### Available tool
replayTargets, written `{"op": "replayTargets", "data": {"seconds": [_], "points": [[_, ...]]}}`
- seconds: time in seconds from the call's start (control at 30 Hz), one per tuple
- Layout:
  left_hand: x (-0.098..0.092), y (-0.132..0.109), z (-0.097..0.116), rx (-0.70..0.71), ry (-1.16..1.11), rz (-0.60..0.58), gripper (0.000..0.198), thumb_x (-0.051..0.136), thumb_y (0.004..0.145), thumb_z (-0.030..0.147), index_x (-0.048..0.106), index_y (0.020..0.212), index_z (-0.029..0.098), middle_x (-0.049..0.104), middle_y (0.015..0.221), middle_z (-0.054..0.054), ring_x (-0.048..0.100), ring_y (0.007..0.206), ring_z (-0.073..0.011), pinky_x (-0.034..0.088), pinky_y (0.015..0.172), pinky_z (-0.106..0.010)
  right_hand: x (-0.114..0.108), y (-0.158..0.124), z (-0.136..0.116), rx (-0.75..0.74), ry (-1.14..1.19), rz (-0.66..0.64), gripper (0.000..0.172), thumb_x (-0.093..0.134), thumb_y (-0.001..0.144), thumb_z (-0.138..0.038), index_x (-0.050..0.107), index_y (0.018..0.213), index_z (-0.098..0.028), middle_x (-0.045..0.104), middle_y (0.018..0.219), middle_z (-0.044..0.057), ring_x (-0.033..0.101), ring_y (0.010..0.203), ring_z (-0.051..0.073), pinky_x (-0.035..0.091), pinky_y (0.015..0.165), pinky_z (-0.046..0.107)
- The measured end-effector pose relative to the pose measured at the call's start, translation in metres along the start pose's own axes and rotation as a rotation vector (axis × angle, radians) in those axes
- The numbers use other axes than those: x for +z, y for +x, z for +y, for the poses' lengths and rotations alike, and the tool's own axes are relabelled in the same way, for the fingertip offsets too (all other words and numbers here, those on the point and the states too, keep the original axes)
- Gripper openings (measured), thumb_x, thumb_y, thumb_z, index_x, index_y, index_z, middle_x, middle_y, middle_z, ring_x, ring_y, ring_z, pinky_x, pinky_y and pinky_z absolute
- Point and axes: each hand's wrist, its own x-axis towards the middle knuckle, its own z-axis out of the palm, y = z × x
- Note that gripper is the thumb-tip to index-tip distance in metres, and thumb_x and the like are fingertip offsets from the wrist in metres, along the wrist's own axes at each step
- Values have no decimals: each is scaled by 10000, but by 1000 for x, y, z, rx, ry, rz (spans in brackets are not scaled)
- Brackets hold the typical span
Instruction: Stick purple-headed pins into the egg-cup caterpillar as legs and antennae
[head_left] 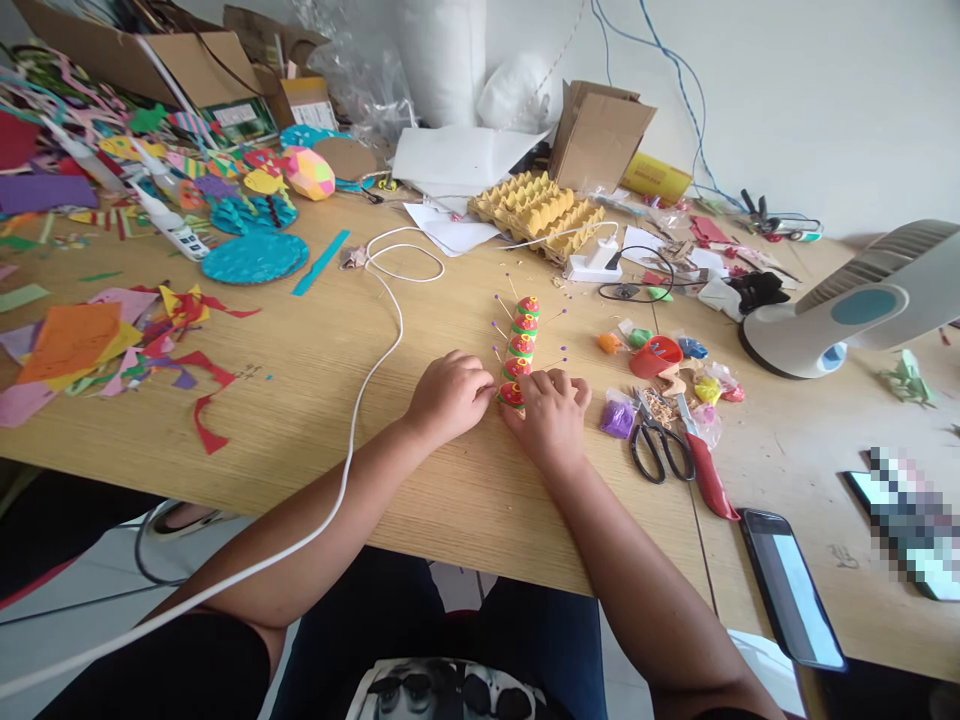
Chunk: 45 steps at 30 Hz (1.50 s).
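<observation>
Head view: both hands, left [448, 395] and right [551, 415], curled, grip closed around clay caterpillar [520, 350].

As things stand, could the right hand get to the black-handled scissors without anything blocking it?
Probably yes. The right hand rests on the near end of the caterpillar craft, and the scissors lie just to its right on bare table, with only a small purple bag between.

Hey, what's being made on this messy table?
A person sits at a wooden table with both hands on a little caterpillar-like craft figure of red, green and yellow segments stuck with pins. The left hand and right hand press at its near end. Scissors, clay bits and paper scraps lie around.
</observation>
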Motion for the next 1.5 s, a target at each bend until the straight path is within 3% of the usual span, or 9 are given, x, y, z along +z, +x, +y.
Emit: {"op": "replayTargets", "data": {"seconds": [0.4,0.9,1.5], "points": [[2,2,-4,61,-13,9,167,630,908,259,747,796,219,679,843,-62,543,869,-230,412,752,-365,0,0,-1,-2,-1,-6,195,594,926,-365,649,1041,-217,705,1052,114,492,1084,294,260,972,482],[4,1,2,10,24,-10,224,612,913,274,700,725,191,656,770,-67,542,828,-226,396,717,-369,3,0,0,-8,22,6,166,598,927,-349,655,1019,-223,704,1044,109,490,1086,293,261,976,476],[-4,2,11,171,178,18,231,541,918,155,657,723,202,646,822,-73,509,925,-259,383,777,-438,3,0,-1,3,14,-4,171,600,920,-329,650,1034,-212,699,1064,111,488,1086,290,256,984,468]]}}
